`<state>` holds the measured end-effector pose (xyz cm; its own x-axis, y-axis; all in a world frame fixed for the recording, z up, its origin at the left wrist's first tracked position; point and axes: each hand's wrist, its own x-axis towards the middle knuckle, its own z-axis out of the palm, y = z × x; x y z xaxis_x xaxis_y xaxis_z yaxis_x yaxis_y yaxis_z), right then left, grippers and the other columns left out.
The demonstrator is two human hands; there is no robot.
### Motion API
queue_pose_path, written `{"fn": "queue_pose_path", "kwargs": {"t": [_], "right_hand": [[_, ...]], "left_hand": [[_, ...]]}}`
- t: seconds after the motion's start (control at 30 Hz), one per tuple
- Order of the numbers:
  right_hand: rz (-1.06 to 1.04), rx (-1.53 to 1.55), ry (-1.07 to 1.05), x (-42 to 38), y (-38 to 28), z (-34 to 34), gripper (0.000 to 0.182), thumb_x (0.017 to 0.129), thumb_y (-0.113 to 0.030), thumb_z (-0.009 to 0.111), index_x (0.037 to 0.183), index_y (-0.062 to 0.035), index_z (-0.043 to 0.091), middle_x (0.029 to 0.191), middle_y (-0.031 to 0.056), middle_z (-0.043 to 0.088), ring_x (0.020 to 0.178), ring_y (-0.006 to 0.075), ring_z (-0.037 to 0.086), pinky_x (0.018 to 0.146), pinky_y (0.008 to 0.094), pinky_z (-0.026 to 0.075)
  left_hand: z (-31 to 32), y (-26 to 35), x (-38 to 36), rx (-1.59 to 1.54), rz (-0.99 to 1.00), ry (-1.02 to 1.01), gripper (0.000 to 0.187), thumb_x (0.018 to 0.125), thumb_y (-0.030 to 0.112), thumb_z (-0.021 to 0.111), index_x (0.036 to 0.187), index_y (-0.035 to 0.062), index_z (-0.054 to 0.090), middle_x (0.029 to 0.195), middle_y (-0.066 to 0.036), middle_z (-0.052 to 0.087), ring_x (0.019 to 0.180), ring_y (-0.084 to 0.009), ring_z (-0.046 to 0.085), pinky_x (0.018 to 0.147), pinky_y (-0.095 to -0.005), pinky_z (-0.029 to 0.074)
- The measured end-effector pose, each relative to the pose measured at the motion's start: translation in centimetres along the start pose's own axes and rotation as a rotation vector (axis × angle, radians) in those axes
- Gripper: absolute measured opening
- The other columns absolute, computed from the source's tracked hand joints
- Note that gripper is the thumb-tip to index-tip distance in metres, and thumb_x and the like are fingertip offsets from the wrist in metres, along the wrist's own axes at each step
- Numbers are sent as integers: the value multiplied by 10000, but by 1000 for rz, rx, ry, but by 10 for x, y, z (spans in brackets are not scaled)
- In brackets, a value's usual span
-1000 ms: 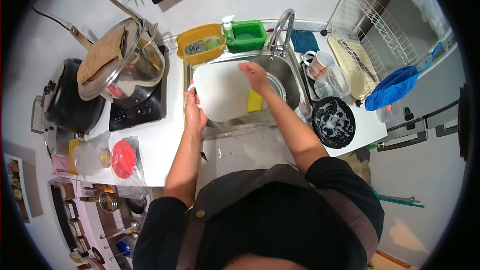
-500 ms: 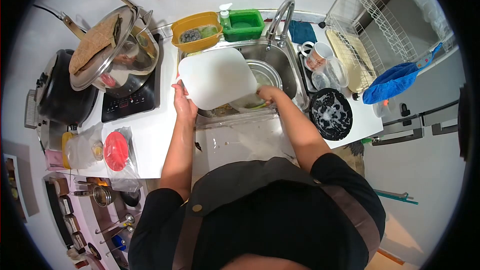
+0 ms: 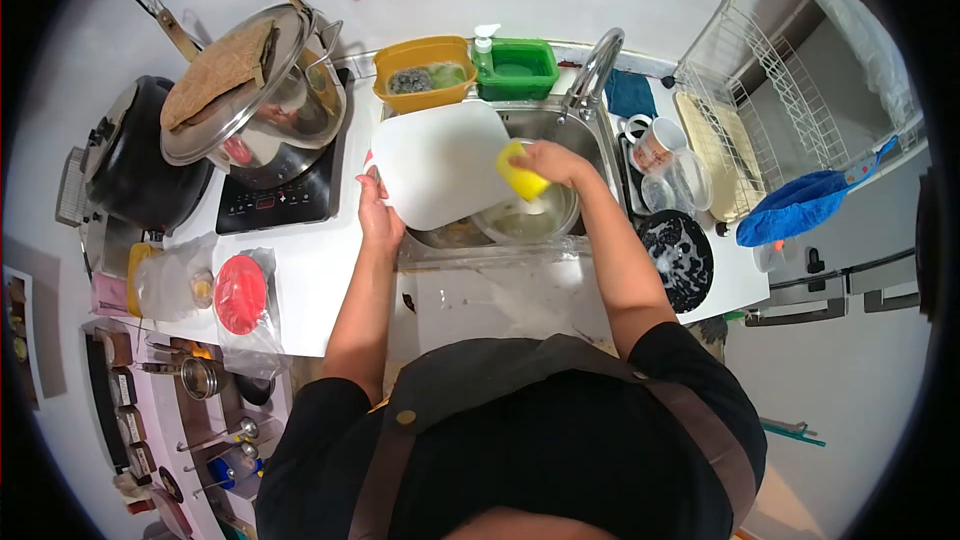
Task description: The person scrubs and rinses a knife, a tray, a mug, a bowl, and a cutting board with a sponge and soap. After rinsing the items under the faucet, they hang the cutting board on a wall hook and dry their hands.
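A flat white cutting board with rounded corners is tilted over the left part of the steel sink. My left hand grips its left edge, the other fingers hidden behind it. A yellow sponge is pinched in my right hand, right at the board's right edge. Below that hand, a round metal basin with cloudy water sits in the sink, partly covered by the board. The curved faucet stands behind the sink.
Behind the sink are a yellow tub with scrubbers and a green tub beside a pump bottle. To the right stand a mug and a soapy black pan. A large pot occupies the induction cooker at left.
My right hand has risen from the basin, bringing the yellow sponge up to the board's right edge. My left hand still holds the board. The whole view has shifted slightly.
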<state>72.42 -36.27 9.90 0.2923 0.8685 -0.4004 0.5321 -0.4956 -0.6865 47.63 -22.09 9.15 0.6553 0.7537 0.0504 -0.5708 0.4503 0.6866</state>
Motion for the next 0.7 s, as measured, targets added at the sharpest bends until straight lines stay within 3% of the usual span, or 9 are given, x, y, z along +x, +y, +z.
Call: {"fn": "queue_pose_path", "kwargs": {"t": [0.03, 0.07, 0.13, 0.17, 0.23, 0.33, 0.43, 0.5, 0.7], "right_hand": [[-69, 453, 64, 5, 6, 4, 383, 780, -320, 568, 988, 3, 567, 991, 192, 570, 933, 328, 532, 791, 399, 413], [-65, 457, 71, 11, 10, 12, 383, 780, -320, 568, 988, 3, 567, 991, 192, 570, 933, 328, 532, 791, 399, 413], [-243, 54, 712, 32, 10, 30, 406, 822, -263, 509, 1129, -2, 456, 1079, 201, 510, 1001, 346, 476, 857, 386, 374], [-244, 52, 720, 42, 7, 42, 406, 822, -263, 509, 1129, -2, 456, 1079, 201, 510, 1001, 346, 476, 857, 386, 374], [-569, -59, 1184, 52, -4, 74, 448, 802, -182, 518, 1201, -25, 385, 1111, 187, 471, 1031, 359, 434, 887, 389, 351], [-640, 57, 942, 19, -54, 85, 473, 752, -105, 547, 1194, -21, 400, 1060, 182, 490, 1024, 360, 439, 908, 389, 338], [-728, 31, 995, 36, -39, 63, 537, 689, -61, 595, 1190, -21, 406, 1061, 186, 496, 1014, 357, 452, 901, 390, 348], [-526, 105, 1221, 35, -32, 45, 577, 621, -71, 675, 1148, -10, 447, 1026, 199, 517, 944, 344, 495, 823, 394, 396], [-241, -277, 1119, 29, -16, 17, 469, 614, -118, 711, 1028, 10, 531, 921, 189, 561, 858, 309, 539, 752, 378, 430]], "left_hand": [[-1, -8, 1, -39, -20, -6, 613, 869, 508, 220, 1320, 93, 222, 1255, -108, 399, 1130, -242, 412, 953, -396, 338], [1, -16, 1, -54, -41, -16, 618, 864, 516, 226, 1315, 93, 242, 1274, -104, 384, 1163, -248, 379, 968, -403, 321], [8, -28, -1, -44, -58, -5, 619, 864, 514, 222, 1323, 100, 225, 1264, -98, 394, 1145, -241, 396, 961, -396, 330], [11, -32, -2, -37, -69, 16, 620, 864, 513, 218, 1331, 106, 208, 1254, -92, 405, 1127, -235, 413, 953, -390, 338], [10, -40, 1, -85, -84, -11, 624, 856, 521, 226, 1329, 114, 209, 1258, -84, 401, 1128, -231, 411, 954, -389, 337], [6, -46, 6, -102, -56, -71, 617, 855, 517, 229, 1327, 121, 208, 1257, -78, 404, 1127, -228, 411, 951, -390, 342], [1, -42, 7, -130, -91, -108, 611, 859, 510, 231, 1324, 116, 208, 1257, -76, 403, 1129, -223, 410, 951, -392, 343], [11, -31, 3, -53, -105, -76, 598, 866, 500, 228, 1329, 122, 199, 1249, -72, 411, 1127, -218, 412, 956, -390, 334], [0, -39, -1, 69, -103, -48, 585, 877, 485, 217, 1333, 119, 209, 1235, -73, 423, 1114, -217, 425, 957, -390, 329]]}}
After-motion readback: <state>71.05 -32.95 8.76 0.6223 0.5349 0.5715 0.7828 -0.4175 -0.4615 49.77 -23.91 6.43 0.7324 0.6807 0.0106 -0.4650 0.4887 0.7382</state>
